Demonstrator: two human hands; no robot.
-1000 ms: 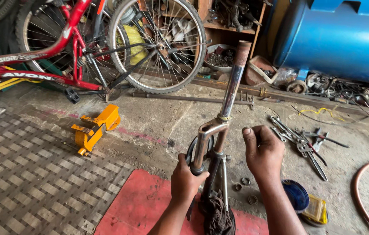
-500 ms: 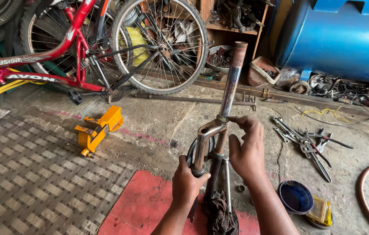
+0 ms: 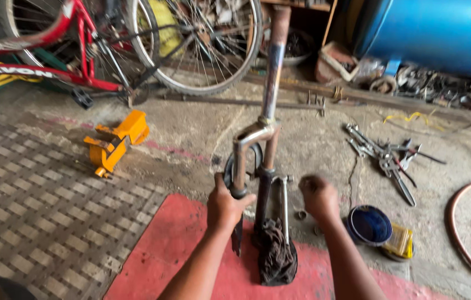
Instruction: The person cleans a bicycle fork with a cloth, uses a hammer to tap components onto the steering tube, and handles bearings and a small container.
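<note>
A rusty bicycle fork (image 3: 271,83) stands upright on the floor, its steerer tube pointing up and away. My left hand (image 3: 226,204) grips the chrome fork leg (image 3: 240,161) near its lower part. A dark greasy rag (image 3: 276,256) is bunched around the fork's base on a red mat (image 3: 191,250). My right hand (image 3: 319,195) is to the right of the fork, fingers curled, apart from the metal; I cannot tell whether it holds anything small. A small ring-shaped part (image 3: 301,214) lies on the floor just left of that hand.
A red bicycle (image 3: 85,50) leans at the back left. A yellow tool (image 3: 116,141) lies on the concrete. Pliers and spanners (image 3: 385,155) are scattered at the right, near a blue tin lid (image 3: 370,225). A blue drum (image 3: 441,28) lies behind, a hose (image 3: 460,233) at far right.
My right hand went from hovering beside the fork to touching its crown, then dropped away to the right. My left hand stayed on the fork leg. The camera moved closer.
</note>
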